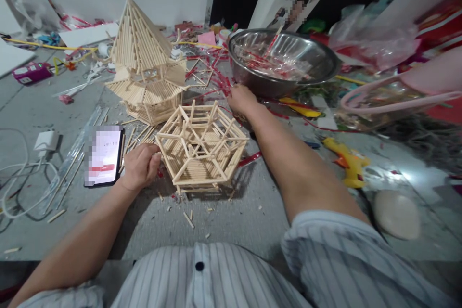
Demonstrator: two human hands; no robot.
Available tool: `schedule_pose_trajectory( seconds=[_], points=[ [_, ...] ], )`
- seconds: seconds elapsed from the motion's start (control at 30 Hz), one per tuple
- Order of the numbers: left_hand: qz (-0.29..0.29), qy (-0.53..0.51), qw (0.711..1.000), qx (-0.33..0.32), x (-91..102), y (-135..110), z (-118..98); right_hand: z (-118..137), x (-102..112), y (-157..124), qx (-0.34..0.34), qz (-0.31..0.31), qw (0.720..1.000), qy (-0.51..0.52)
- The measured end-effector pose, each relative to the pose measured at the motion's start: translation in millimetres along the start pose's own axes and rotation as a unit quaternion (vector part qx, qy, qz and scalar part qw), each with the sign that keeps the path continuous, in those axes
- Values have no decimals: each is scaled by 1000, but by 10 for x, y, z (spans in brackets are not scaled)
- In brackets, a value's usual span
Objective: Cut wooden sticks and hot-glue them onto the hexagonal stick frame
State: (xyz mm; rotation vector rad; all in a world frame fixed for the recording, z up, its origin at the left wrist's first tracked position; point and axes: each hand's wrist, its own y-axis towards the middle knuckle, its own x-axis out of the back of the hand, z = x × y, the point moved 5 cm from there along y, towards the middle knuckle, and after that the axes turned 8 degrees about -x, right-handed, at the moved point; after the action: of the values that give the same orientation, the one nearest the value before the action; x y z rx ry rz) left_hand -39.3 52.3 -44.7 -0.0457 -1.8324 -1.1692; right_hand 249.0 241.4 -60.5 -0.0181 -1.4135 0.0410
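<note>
A hexagonal frame of pale wooden sticks (202,147) stands on the grey table in front of me, with spokes across its top and short posts rising from it. Beside its left corner, my left hand (141,166) is closed, fingers curled; whether it grips a stick or the frame is hidden. My right hand (242,99) reaches past the frame's far right side to the red plastic strips (221,79) by the bowl. Its fingers are bent down, and what they hold, if anything, cannot be made out. Behind the frame rises a stick tower (140,38) with a pointed roof.
A steel bowl (285,82) with red and clear wrappers stands at the back right. A yellow glue gun (348,161) lies on the right. To the left are a lit phone (104,156), a white charger (46,142) with cables and a purple device (32,72). Loose stick pieces are scattered about.
</note>
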Motion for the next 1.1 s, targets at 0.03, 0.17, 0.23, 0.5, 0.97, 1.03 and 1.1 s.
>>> schedule_pose_trajectory(
  seconds=[0.03,0.17,0.23,0.5,0.97,1.03,1.1],
  points=[
    [-4,-8,1000,0,3,-5,-1,-53,20,-11,-34,-12,999,-8],
    [-3,-10,999,41,6,-27,44,-180,34,-97,-135,-16,991,-14],
    [0,17,996,83,17,-27,111,-190,46,-155,-153,-9,988,-18],
    [177,196,946,190,-57,-21,437,-227,308,-521,-125,-41,991,-9],
    [361,167,853,337,-58,45,445,-222,715,-1466,-70,-91,972,205],
    [357,164,857,335,-66,44,456,-224,748,-1533,-57,-98,967,228],
    [342,164,865,329,-71,41,464,-236,770,-1587,-53,-102,963,244]
  ],
)
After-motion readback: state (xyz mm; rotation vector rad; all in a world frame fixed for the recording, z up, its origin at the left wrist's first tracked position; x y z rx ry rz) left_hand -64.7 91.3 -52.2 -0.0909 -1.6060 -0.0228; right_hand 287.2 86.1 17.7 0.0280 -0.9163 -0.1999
